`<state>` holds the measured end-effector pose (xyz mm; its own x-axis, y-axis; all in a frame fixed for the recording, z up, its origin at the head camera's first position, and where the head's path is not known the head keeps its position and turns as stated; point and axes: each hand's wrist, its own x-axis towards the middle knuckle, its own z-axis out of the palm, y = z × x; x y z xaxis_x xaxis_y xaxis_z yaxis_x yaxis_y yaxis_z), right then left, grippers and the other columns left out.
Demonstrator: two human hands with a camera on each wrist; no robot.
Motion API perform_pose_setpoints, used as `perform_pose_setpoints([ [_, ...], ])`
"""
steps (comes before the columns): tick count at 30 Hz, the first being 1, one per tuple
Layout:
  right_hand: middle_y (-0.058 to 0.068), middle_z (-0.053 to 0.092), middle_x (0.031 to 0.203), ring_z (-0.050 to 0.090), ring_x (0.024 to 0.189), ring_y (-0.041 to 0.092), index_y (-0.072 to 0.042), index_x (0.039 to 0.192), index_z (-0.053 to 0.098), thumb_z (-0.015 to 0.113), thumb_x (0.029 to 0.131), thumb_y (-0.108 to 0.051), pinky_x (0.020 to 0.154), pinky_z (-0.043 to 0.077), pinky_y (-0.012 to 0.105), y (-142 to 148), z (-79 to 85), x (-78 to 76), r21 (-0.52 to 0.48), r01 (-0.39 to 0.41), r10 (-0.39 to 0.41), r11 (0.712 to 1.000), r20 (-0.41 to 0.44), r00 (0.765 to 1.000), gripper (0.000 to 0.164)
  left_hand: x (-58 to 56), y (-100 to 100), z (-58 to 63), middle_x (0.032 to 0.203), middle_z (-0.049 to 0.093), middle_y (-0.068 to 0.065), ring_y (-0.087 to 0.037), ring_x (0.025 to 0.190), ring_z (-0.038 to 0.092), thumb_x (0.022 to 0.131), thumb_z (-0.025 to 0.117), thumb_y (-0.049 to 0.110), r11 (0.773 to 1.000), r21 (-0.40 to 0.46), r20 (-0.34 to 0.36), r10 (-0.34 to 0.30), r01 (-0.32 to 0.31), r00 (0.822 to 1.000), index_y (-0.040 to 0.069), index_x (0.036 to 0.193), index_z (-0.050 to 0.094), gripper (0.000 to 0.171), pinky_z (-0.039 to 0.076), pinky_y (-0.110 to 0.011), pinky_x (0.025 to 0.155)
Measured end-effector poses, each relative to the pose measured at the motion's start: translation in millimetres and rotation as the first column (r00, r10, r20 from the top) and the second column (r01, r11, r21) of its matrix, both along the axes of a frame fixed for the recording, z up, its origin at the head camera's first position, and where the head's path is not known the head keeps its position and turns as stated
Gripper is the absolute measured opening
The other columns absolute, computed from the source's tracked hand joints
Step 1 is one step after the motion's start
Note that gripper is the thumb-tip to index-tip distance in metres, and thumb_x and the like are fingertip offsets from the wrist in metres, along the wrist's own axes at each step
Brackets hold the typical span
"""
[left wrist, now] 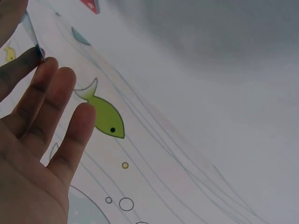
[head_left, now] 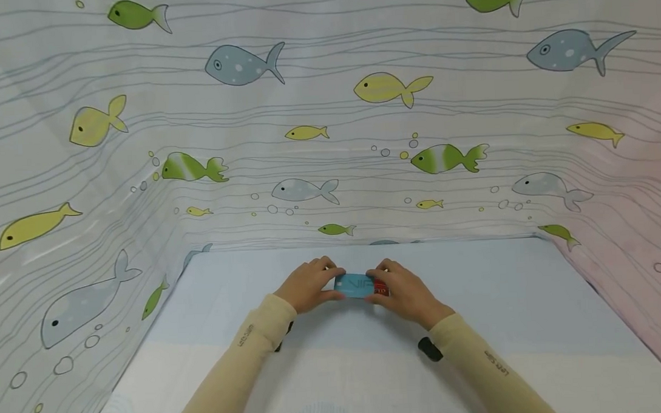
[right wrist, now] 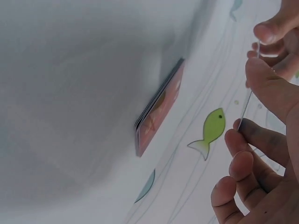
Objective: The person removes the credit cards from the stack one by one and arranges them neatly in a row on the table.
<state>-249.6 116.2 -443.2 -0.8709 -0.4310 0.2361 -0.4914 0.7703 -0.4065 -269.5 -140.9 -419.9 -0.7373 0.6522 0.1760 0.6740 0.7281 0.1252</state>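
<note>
A light blue card (head_left: 355, 284) with large lettering is held up between both hands in the head view. My left hand (head_left: 314, 285) pinches its left end between thumb and fingers, and my right hand (head_left: 404, 292) pinches the right end. Seen nearly edge-on in the right wrist view, the card (right wrist: 245, 109) looks like a thin strip. A stack of cards (right wrist: 160, 114) with a reddish face lies on the table, apart from both hands. From the head, the red card (head_left: 381, 289) shows only partly, behind the blue card and right fingers.
The table (head_left: 248, 367) has a pale blue and white cover. Curtain-like walls (head_left: 316, 116) printed with fish and wavy lines stand at the back and both sides. Dark wrist devices (head_left: 429, 349) show under the beige sleeves (head_left: 478, 359).
</note>
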Motion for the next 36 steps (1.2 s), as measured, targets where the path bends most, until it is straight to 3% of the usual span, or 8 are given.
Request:
perform_pose_setpoints([
  [9,0.002,0.06,0.117,0.059,0.102,0.017,-0.013,0.131,0.068,0.083,0.084,-0.04,0.088,0.055,0.036,-13.9,9.9,17.6,-0.062,-0.066,0.061,0.996,-0.072,0.996,0.056,17.7,-22.7,4.9,0.118,0.06,-0.004,-0.022,0.099,0.061,0.089,0.075,0.047,0.999,0.028,-0.102,-0.031,0.034,0.994,0.014,0.133,0.066,0.056,0.054,-0.037,0.083],
  [19,0.003,0.06,0.112,0.059,0.097,0.015,-0.013,0.127,0.069,0.083,0.083,-0.044,0.083,0.055,0.033,-32.4,6.8,30.9,0.012,-0.178,0.176,0.984,-0.218,0.96,0.056,46.2,-50.7,3.8,0.116,0.061,-0.003,-0.021,0.098,0.062,0.087,0.078,0.045,0.997,0.069,-0.143,-0.026,0.036,0.989,0.013,0.13,0.067,0.055,0.054,-0.039,0.081],
  [36,0.001,0.06,0.11,0.059,0.091,0.012,-0.017,0.128,0.071,0.082,0.082,-0.05,0.082,0.054,0.024,-64.8,-7.2,45.2,0.093,-0.176,0.185,0.98,-0.1,0.978,0.057,72.8,-76.8,-13.3,0.113,0.062,-0.001,-0.019,0.097,0.06,0.084,0.08,0.042,0.997,0.078,-0.136,-0.014,0.025,0.991,0.013,0.126,0.07,0.052,0.053,-0.038,0.078],
])
